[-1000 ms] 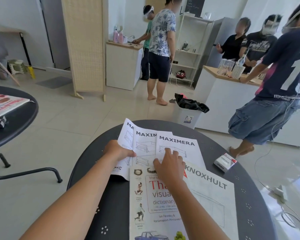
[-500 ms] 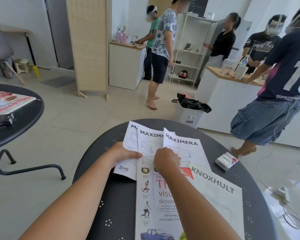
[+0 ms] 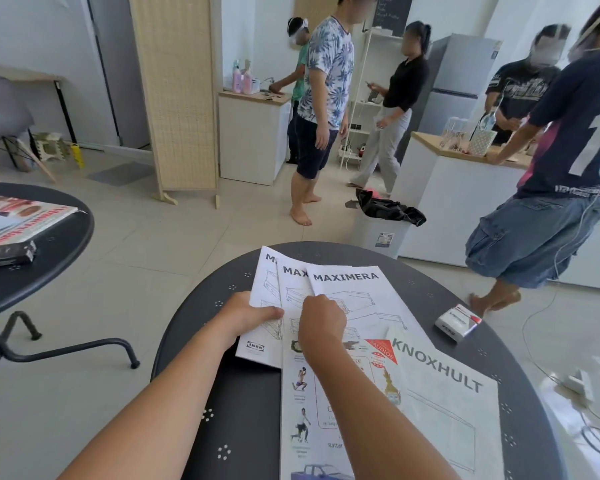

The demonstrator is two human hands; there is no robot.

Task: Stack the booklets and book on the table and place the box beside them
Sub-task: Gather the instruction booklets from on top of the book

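Observation:
Three white MAXIMERA booklets (image 3: pixel 355 299) lie fanned out on the round dark table (image 3: pixel 201 341). My left hand (image 3: pixel 248 311) grips the left edge of the fan. My right hand (image 3: pixel 321 322) pinches the booklets near their middle. Partly under them lies a white visual dictionary book (image 3: pixel 300 403), with my right forearm across it. A larger KNOXHULT booklet (image 3: pixel 454 403) lies at an angle beside the book on the right. A small white and red box (image 3: pixel 458 323) sits at the table's right edge, apart from both hands.
A second dark round table (image 3: pixel 54 244) with a magazine stands to the left. A lidded bin (image 3: pixel 381 226) with black cloth stands just beyond my table. Several people stand around white counters (image 3: pixel 440 199) behind. Cables and a power strip (image 3: pixel 579 382) lie on the floor at right.
Both hands have drawn the fanned MAXIMERA booklets closer together, the top one sliding left over the others. My right hand's fingers have curled from flat into a pinch.

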